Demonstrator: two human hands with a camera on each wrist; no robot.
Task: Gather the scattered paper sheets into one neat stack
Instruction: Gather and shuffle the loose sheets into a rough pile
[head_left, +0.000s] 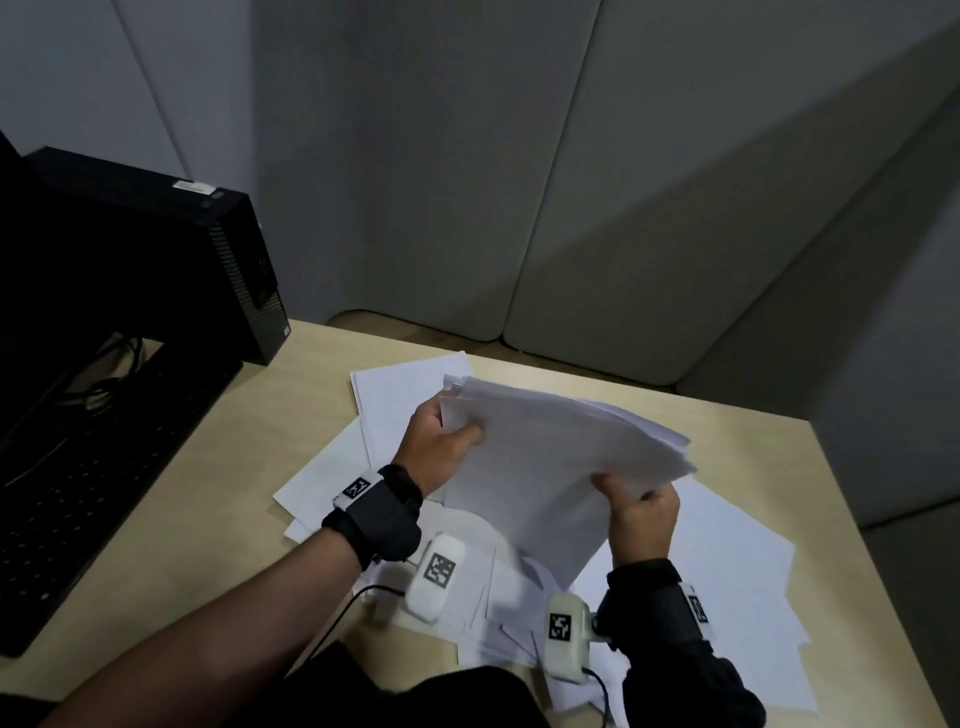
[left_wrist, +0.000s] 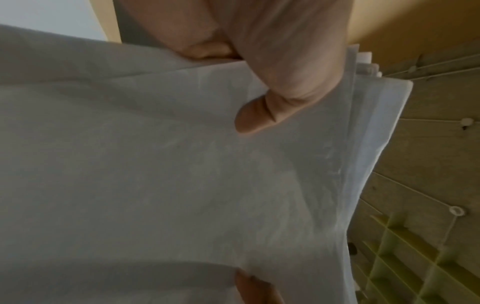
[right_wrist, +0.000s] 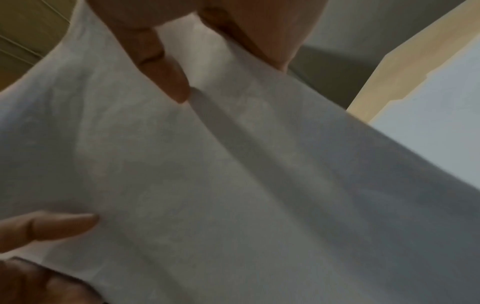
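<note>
A thick bundle of white paper sheets (head_left: 556, 457) is held tilted above the desk, its edges uneven. My left hand (head_left: 441, 447) grips the bundle's left edge, thumb on top. My right hand (head_left: 641, 512) grips its lower right corner. In the left wrist view the thumb presses on the bundle (left_wrist: 182, 174); in the right wrist view fingers pinch the sheets (right_wrist: 233, 185). More loose sheets lie on the desk: some at the far left (head_left: 395, 395) and others at the right (head_left: 737, 582), overlapping at odd angles.
The light wooden desk (head_left: 208, 519) carries a black keyboard (head_left: 93, 478) on the left and a black computer case (head_left: 171, 244) behind it. Grey padded panels (head_left: 571, 208) close off the back and right. The desk's right edge runs near the loose sheets.
</note>
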